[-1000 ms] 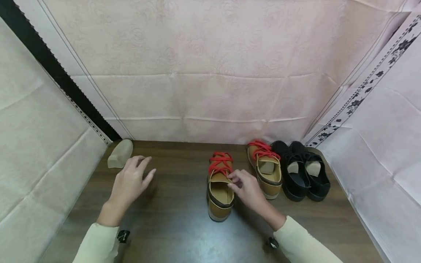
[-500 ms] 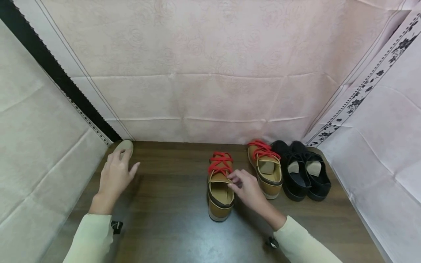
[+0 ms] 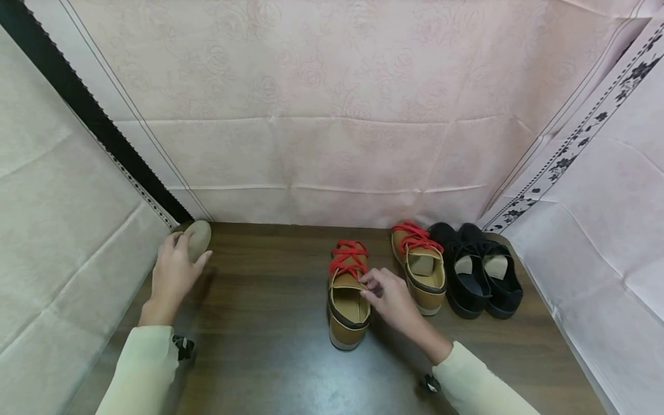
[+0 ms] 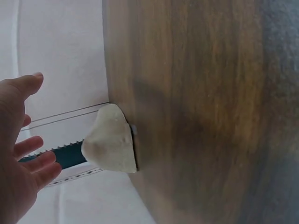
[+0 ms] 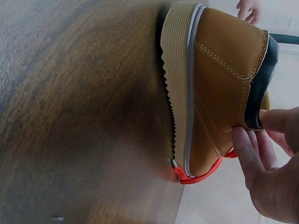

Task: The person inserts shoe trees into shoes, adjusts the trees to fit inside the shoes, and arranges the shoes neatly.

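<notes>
My left hand (image 3: 171, 272), fingers loosely bent, hovers by a cream shoe insert (image 3: 199, 240) in the back left corner. In the left wrist view a gap shows between the hand (image 4: 21, 161) and the wedge-like insert (image 4: 111, 140), which sits on the wooden surface. A tan shoe (image 3: 346, 335) with red laces (image 3: 349, 257) stands at the middle, toe towards the back wall, its opening hollow. My right hand (image 3: 393, 300) pinches the right edge of that opening. The right wrist view shows thumb and fingers (image 5: 246, 151) on either side of the shoe's collar (image 5: 262, 79).
Right of the held shoe is a matching tan shoe (image 3: 426, 297) with an insert inside. Beside it stand two black shoes (image 3: 465, 305), also with inserts. White patterned sheets (image 3: 321, 150) wall the wooden surface (image 3: 270, 323) at back and sides.
My left hand has moved left and slightly forward to the insert, briefly covering part of it. The right hand keeps its pinch on the tan shoe, and the shoes stay put.
</notes>
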A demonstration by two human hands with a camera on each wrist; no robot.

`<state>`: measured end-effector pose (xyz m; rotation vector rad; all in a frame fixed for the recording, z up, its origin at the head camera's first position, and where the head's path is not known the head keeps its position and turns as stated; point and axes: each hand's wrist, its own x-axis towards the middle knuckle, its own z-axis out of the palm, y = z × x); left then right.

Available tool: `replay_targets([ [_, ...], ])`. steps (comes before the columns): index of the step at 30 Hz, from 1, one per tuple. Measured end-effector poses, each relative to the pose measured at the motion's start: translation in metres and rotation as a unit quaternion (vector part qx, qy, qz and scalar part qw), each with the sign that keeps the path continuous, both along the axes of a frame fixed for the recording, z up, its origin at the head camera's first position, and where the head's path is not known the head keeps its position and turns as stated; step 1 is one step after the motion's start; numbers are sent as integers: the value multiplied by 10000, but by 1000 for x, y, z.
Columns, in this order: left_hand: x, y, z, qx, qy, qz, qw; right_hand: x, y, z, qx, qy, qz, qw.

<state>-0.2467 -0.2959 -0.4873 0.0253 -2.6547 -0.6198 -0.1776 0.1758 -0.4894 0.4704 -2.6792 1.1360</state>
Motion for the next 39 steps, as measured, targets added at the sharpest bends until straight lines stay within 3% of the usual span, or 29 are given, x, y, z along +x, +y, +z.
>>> replay_targets([
  [12, -10, -19, -14, 701, -432, 410, 9958, -2, 2, 0, 60, -38, -19, 10000],
  [26, -16, -31, -23, 866, -591, 516, 9931, -3, 1, -1, 42, -47, 36, 10000],
  [34, -19, -38, -27, 938, -1003, 649, 9884, -1, -1, -1, 21, -44, 38, 10000],
  [39, -23, -37, -28, 921, -985, 540, 9894, -1, 0, -2, 126, 17, -19, 9999],
])
